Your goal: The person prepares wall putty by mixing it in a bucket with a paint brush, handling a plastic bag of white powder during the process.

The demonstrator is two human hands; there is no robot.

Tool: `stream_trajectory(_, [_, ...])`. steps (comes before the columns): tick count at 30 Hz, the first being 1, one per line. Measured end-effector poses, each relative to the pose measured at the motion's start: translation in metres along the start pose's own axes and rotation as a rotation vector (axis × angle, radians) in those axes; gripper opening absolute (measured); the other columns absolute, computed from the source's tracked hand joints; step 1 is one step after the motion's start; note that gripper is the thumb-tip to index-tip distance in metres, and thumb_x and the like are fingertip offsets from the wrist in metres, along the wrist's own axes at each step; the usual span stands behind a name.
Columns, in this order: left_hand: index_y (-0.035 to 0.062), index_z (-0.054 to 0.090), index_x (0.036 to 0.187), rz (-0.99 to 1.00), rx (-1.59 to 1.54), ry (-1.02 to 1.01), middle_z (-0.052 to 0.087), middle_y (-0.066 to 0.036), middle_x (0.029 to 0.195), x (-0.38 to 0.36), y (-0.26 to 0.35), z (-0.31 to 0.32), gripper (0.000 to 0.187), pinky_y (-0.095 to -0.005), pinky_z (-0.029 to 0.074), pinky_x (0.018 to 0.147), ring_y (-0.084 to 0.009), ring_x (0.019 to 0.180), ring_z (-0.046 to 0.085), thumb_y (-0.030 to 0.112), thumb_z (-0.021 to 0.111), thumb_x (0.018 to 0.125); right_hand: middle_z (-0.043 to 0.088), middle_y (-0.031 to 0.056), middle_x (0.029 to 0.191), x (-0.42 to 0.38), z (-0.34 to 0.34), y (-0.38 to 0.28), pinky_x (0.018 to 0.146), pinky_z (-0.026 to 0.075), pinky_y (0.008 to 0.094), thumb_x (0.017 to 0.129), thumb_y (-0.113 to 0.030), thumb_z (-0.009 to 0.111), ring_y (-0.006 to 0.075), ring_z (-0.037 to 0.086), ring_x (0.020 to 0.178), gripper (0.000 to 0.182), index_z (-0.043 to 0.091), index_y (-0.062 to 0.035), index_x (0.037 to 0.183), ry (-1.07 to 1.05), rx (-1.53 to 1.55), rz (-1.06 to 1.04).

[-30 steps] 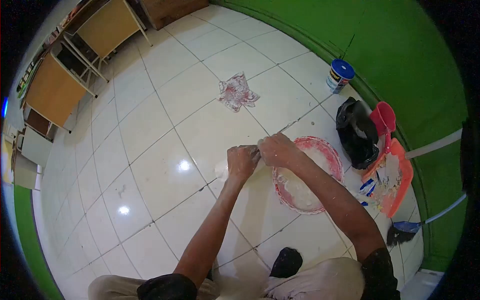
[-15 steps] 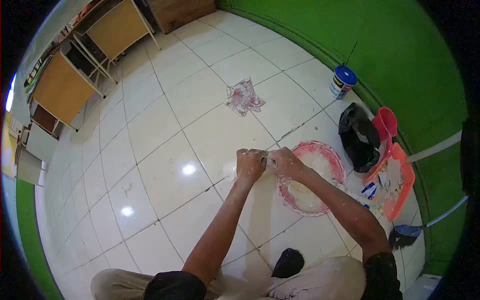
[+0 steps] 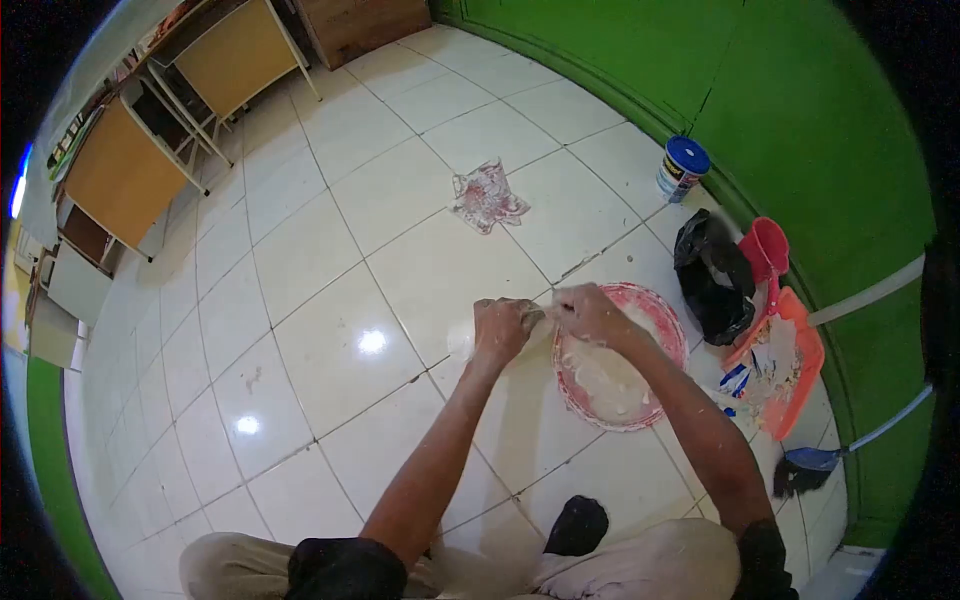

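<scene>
My left hand is closed in a fist above the tiled floor, with white smears on its skin. Close beside it, my right hand is also closed, over the far left rim of a round red basin. Between the two fists a small pale bit shows, too small and blurred to name. The basin has whitish paste spread inside it, and my right forearm passes above it. Beyond the hands lies a crumpled, see-through plastic piece smeared with red and white.
By the green wall stand a blue-lidded tub, a black plastic bag and a pink dipper. An orange dustpan holds scraps near a brush. Desks stand at the far left.
My fists have moved slightly apart, the right one shifting to the right. The pale bit between them now shows more. The view has shifted very slightly.
</scene>
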State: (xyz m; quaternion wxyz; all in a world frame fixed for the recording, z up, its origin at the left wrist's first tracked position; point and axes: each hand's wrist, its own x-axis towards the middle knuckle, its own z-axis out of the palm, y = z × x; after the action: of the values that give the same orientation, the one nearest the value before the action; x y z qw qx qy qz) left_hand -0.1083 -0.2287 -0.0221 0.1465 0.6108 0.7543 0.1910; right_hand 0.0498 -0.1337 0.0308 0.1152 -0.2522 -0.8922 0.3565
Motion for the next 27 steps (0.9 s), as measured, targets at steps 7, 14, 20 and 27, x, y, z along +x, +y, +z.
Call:
stream_trajectory(7, [0.0041,0.069,0.101,0.28,-0.527,0.206,0.07,-0.014,0.092,-0.007,0.007,-0.02,0.026,-0.0383,0.05,0.073,-0.0301,0.082,0.066,0.026,0.058,0.092,0.059,0.0115,0.082,0.022,-0.024,-0.008,0.071,0.05,0.0437,0.082,-0.019,0.059,0.0315,0.061,0.079,0.016,0.06,-0.005,0.077,-0.032,-0.537,-0.241])
stream_trajectory(14, [-0.0009,0.067,0.1,-0.048,-0.615,0.113,0.069,-0.015,0.088,-0.002,0.016,-0.018,0.032,-0.035,0.049,0.072,-0.0231,0.078,0.064,0.029,0.057,0.095,0.062,0.0101,0.087,0.026,-0.015,-0.007,0.075,0.051,0.0434,0.081,-0.018,0.06,0.0308,0.063,0.08,0.013,0.063,-0.0058,0.078,0.005,-0.646,-0.216])
stream_trajectory(20, [-0.0012,0.066,0.096,-0.021,-0.607,0.168,0.068,-0.015,0.086,0.0,0.017,-0.009,0.032,-0.0354,0.049,0.072,-0.0265,0.076,0.064,0.03,0.057,0.095,0.064,0.0156,0.079,0.023,-0.011,0.01,0.073,0.051,0.0462,0.078,-0.014,0.059,0.0353,0.064,0.08,0.01,0.064,-0.0053,0.076,0.087,-0.456,-0.203])
stream_trajectory(27, [0.0013,0.063,0.094,-0.016,-0.494,0.196,0.067,-0.016,0.085,0.002,0.02,-0.001,0.032,-0.0404,0.049,0.07,-0.0337,0.079,0.065,0.032,0.054,0.096,0.065,0.017,0.075,0.015,-0.003,-0.001,0.069,0.051,0.0472,0.078,-0.017,0.06,0.0374,0.064,0.074,0.015,0.063,-0.0036,0.074,0.203,-0.328,-0.041])
